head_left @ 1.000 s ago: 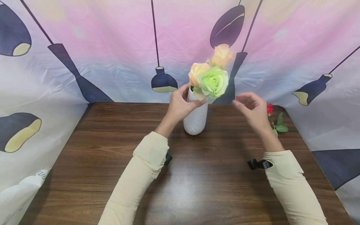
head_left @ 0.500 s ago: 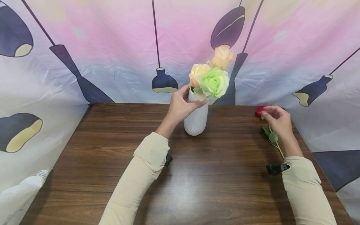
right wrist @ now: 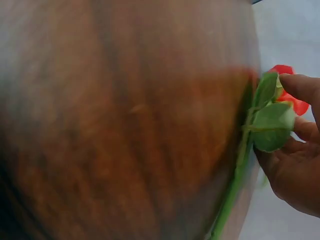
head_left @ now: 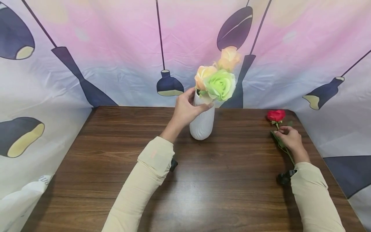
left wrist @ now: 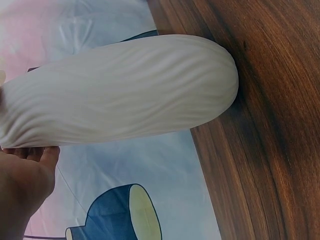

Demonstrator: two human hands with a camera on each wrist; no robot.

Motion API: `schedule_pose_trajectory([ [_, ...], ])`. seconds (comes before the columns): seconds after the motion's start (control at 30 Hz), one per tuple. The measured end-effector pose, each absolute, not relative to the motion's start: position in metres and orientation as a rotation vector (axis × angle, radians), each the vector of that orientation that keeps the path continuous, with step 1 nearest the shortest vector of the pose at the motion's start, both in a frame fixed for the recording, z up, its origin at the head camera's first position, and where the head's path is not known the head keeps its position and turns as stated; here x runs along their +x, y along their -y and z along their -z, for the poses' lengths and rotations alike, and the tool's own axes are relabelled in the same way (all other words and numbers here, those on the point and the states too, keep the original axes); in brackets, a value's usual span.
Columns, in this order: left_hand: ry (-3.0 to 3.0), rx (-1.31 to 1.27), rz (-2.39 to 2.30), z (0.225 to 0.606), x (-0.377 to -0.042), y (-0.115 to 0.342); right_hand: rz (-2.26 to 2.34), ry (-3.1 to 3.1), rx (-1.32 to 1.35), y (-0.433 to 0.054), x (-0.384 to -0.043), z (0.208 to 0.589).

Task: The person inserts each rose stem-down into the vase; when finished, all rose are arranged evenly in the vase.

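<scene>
In the head view, my left hand [head_left: 185, 108] grips the upper part of a white, ripple-textured vase [head_left: 202, 124], thumb in front and fingers behind. The vase stands upright on the table; its side fills much of the left wrist view. Two peach roses [head_left: 229, 58] and a green rose [head_left: 221, 84] rise from its mouth. At the right, my right hand [head_left: 292, 139] pinches the stem of a red rose [head_left: 276, 115], just below the bloom. Green leaves [right wrist: 272, 127] lie between thumb and fingers in the right wrist view, partly hiding the grip.
A dark wood table [head_left: 121, 154] carries everything, its back edge against a hanging cloth [head_left: 127, 48] printed with lamps. A crumpled white bundle [head_left: 26, 196] is at the lower left. A small black device [head_left: 285, 177] sits at my right wrist.
My right hand has moved from beside the vase rightward to the red rose, then down from its bloom to the stem. My left hand stays on the vase.
</scene>
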State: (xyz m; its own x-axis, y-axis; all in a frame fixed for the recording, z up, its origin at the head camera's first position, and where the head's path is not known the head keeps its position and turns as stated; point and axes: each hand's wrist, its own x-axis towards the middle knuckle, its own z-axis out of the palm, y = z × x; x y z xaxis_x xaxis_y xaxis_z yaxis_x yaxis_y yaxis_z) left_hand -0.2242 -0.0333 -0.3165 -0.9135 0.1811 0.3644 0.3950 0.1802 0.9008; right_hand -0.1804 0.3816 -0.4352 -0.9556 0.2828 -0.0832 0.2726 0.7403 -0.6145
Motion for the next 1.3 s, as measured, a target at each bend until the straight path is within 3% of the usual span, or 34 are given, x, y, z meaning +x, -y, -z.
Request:
schedule_pose_trajectory([
  [1.3,2.252,-0.573,1.843,0.318,-0.225,0.032,-0.897,3.127,-0.475,-0.383,-0.188,0.428],
])
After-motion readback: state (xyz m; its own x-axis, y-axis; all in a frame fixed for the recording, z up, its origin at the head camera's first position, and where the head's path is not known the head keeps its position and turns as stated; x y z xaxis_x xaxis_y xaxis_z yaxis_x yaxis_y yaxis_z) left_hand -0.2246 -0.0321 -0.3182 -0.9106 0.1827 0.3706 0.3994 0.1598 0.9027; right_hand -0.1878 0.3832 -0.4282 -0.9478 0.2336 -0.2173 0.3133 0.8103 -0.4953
